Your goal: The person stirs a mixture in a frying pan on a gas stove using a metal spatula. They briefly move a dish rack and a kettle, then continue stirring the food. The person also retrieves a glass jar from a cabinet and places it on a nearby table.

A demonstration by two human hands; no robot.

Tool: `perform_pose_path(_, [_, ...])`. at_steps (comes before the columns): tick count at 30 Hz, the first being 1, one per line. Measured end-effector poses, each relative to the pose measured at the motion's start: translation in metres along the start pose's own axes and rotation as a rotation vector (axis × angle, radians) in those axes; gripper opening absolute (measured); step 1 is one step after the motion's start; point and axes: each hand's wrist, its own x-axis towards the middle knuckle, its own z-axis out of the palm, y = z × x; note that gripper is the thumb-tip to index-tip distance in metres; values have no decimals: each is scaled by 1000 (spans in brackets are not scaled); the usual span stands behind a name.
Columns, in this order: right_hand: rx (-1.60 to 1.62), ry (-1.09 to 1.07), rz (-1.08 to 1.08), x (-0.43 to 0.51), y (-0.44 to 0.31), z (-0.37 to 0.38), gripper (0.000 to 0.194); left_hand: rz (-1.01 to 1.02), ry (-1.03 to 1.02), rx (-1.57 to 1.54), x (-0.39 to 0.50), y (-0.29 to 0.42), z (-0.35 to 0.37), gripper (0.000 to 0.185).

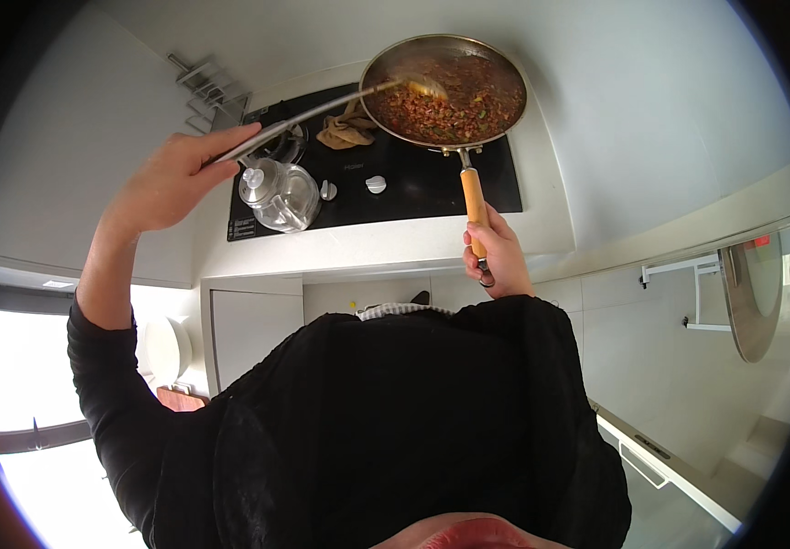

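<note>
My left hand (172, 171) grips the end of a long metal cooking utensil (312, 111), fingers and thumb along its handle. The utensil's head rests in a frying pan (524, 103) of reddish-brown chopped food in sauce (467, 113), and light steam hangs over it. My right hand (499, 254) is wrapped around the pan's wooden handle (475, 199). The pan sits over the right side of a black gas hob (409, 195). Below my left hand's fingertips, a clear glass teapot (285, 195) stands on the hob's left front.
A crumpled brown cloth (345, 130) lies on the hob left of the pan. Behind the left burner a metal rack (206, 89) stands by the wall. The white counter edge (381, 246) runs before me. A round white object (165, 348) and a wooden board (181, 399) are at lower left.
</note>
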Motion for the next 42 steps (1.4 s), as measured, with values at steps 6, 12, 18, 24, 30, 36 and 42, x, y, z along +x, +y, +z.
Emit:
perform_pose_path(6, [-5,-46,-21,0,1,-5,53,67,29,82,32,1,103,49])
perform_pose_path(12, [1,-33,-26,3,3,-7,50,27,191,-160,64,-2,179,50])
perform_pose_path(18, [4,-28,-21,7,7,-10,50,-18,244,-173,66,15,187,50])
perform_pose_path(24, [-4,-41,-23,11,9,-14,46,4,295,-204,109,63,184,46])
perform_pose_path(30, [-19,-38,-21,10,5,-13,44,-112,321,-187,46,52,131,46])
perform_pose_path(36, [-10,-9,-70,10,11,-16,41,-129,165,140,100,95,193,53])
perform_pose_path(42, [143,9,-159,21,38,-39,45,-41,290,-106,93,120,222,70])
